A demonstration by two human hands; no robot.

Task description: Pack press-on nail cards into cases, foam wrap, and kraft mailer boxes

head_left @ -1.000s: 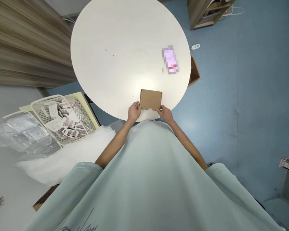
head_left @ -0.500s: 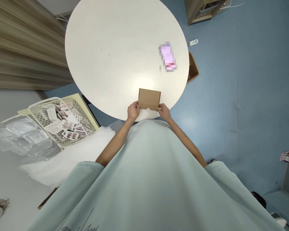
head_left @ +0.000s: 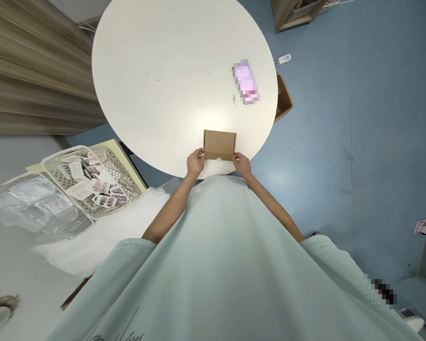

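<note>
A small brown cardboard box, with its lid closed, is at the near edge of the white round table. A half-round notch shows in the middle of its near edge. My left hand grips the near left corner, fingers curled against the side. At the near right corner, my right hand pinches the box in the same way. Farther off on the table, to the right, lies a phone-shaped thing that is blurred out.
Left of me are a perforated basket of printed cards, a tray of clear plastic packs and white sheeting. An open carton and a white power strip are on the floor beyond the table's right edge.
The box's near edge has tilted or moved slightly away from me, with both hands still at its corners. The whole view has shifted a little.
</note>
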